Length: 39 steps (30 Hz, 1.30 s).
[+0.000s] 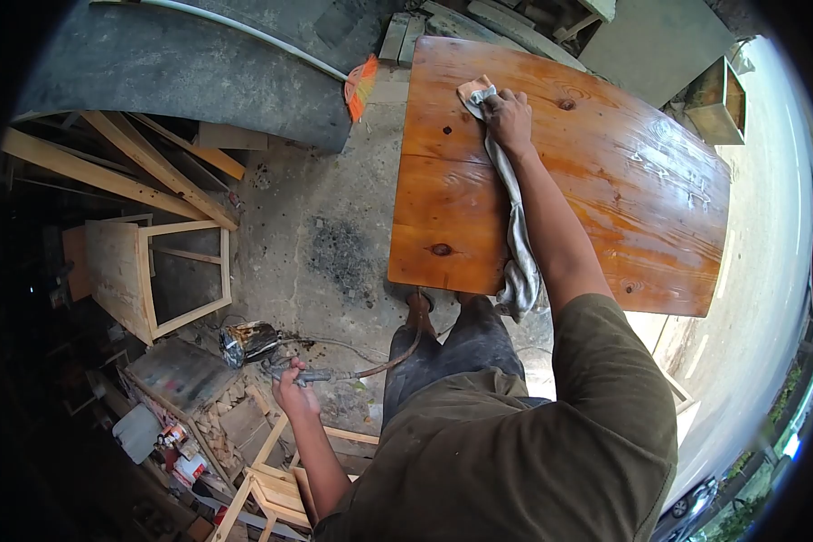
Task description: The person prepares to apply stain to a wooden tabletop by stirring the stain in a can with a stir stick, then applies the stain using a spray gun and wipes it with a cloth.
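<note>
My right hand (509, 122) presses a whitish-grey cloth (518, 237) onto a glossy, varnished wooden board (452, 203) with dark knots. A small tan piece (475, 87) sticks out ahead of the fingers, by the bunched end of the cloth. From there the cloth trails back across the board and droops over its near edge. Low on the left, my left hand (291, 388) is closed around a spray gun (313, 375). Its stained cup (249, 343) hangs beyond the fingers, and a brown hose (397, 357) runs from it past my legs.
A broom with orange bristles (359, 88) lies by a dark curved panel (199, 77). Timber lengths (108, 176) and an open wooden frame (144, 280) stand at left. A cluttered crate (181, 375) sits below them. A road (772, 226) runs along the right.
</note>
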{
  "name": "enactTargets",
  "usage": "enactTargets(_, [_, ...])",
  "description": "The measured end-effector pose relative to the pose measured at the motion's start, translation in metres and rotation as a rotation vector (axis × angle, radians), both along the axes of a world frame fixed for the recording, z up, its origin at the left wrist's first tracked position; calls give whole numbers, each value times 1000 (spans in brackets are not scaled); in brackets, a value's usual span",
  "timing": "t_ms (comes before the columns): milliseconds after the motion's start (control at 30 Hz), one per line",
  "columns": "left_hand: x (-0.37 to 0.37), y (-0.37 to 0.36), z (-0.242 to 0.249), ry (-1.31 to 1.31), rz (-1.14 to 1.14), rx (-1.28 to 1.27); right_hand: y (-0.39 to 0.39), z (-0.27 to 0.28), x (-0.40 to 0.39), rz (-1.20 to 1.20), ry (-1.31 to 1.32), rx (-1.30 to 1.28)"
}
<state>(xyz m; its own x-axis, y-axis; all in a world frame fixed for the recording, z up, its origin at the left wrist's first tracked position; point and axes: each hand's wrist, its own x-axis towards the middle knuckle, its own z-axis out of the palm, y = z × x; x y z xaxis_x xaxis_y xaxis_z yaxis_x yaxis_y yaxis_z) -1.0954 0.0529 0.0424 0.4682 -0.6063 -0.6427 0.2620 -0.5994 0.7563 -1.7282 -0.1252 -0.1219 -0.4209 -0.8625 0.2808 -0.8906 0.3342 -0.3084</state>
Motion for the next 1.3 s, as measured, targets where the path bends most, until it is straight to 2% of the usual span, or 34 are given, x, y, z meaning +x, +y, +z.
enactTargets(67, [-2,1,1,-4,16,7,-3,4,-2,-41,-30,59])
enactTargets(167, [-3,1,3,-8,26,10,-10,6,3,-92,-42,-152])
enactTargets(300, [11,7,-5,-10,24,10,-5,-6,3,-8,-31,14])
enactTargets(400, [11,10,-4,-18,33,7,-17,8,10,-49,-122,-87])
enactTargets(500, [10,12,-4,-12,32,-3,-11,40,54,145,-129,-79])
enactTargets(567, [12,13,-6,-16,38,12,-5,21,77,207,-53,-65])
enactTargets(600, [11,13,-7,-10,37,17,-1,8,83,207,78,86])
enactTargets(733, [11,10,-13,27,20,-17,-1,9,88,28,-174,24])
enactTargets(833, [12,11,-9,47,-11,-40,-6,5,91,-6,-145,-117])
enactTargets(867, [12,12,-7,57,-29,-44,-1,-2,91,103,-97,-45])
enactTargets(967, [5,9,-6,11,14,-13,-4,-4,82,123,-65,33])
enactTargets(1067, [-1,8,0,20,-9,-36,-11,29,52,-73,-90,-102])
enactTargets(1200, [-2,10,-1,6,-19,-1,-14,11,2,-320,-26,-126])
enactTargets(1300, [-2,12,-2,10,-23,1,-6,-9,-4,-286,-120,-40])
